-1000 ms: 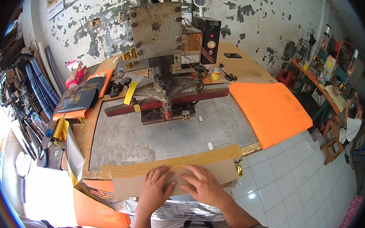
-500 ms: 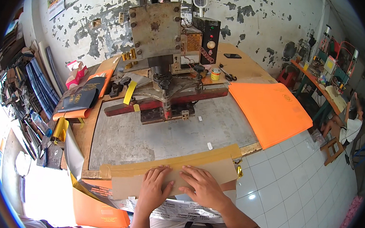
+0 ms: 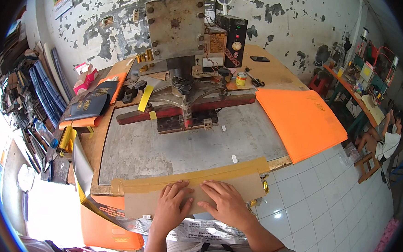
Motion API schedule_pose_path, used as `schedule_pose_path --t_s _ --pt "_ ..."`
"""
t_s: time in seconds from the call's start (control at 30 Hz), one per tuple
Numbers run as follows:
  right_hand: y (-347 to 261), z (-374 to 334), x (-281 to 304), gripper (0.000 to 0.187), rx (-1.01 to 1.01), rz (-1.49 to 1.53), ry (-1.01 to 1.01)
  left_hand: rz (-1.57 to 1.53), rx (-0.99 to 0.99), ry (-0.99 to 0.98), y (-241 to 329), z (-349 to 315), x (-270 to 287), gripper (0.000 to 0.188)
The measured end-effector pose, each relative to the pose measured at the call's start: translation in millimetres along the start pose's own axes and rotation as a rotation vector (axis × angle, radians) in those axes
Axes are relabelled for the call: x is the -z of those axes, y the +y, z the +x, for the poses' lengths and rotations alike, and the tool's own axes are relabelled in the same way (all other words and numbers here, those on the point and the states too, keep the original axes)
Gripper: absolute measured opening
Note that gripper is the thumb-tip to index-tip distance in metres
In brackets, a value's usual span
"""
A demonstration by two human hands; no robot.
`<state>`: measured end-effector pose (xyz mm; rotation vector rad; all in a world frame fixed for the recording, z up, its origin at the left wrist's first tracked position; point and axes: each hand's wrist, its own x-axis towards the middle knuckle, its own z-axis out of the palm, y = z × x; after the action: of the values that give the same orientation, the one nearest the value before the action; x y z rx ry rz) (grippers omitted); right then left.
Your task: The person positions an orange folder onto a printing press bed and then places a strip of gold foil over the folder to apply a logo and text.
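Observation:
At the near edge of the metal press bed [image 3: 135,152] lies a strip of grey-brown cardboard [image 3: 141,203], its far side covered by tan tape [image 3: 198,175]. My left hand [image 3: 174,208] rests on the cardboard with its fingers stretched forward, tips by the tape. Close beside it, my right hand [image 3: 226,204] also lies on the cardboard, fingers extended and slightly spread. Neither hand grips anything. Below the board, a printed silvery foil sheet [image 3: 204,231] hangs across in front of me, under my wrists.
Beyond the hands stands a heavy stamping press [image 3: 175,29] with a red crossbar [image 3: 230,103]. Orange folders [image 3: 303,125] are stacked on the right, dark folders [image 3: 89,104] on the left. Scissors [image 3: 256,79] and a small yellow tin [image 3: 241,78] sit behind. A person [image 3: 389,140] sits far right.
The view has shifted slightly, so the press and table appear a little farther right. Both hands remain flat on the cardboard in nearly the same place.

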<state>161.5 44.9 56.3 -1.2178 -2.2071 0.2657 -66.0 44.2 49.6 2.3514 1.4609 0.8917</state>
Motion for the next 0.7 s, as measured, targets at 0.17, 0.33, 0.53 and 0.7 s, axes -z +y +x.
schedule_pose_path --t_s 0.17,0.33,0.53,0.7 --pt "2.2 1.3 -0.3 0.049 -0.001 0.005 -0.020 -0.015 0.020 0.014 0.0 -0.8 -0.8 0.027" --pt "3.0 2.2 0.3 0.045 -0.004 0.007 -0.023 -0.008 -0.012 0.006 -0.1 1.4 0.6 0.025" --pt "4.1 2.3 -0.1 0.042 -0.017 0.031 -0.032 -0.006 0.002 0.002 0.8 1.8 1.5 0.023" --pt "5.0 1.0 -0.6 0.043 -0.007 0.026 -0.024 -0.011 -0.001 0.001 0.5 2.2 1.0 0.023"
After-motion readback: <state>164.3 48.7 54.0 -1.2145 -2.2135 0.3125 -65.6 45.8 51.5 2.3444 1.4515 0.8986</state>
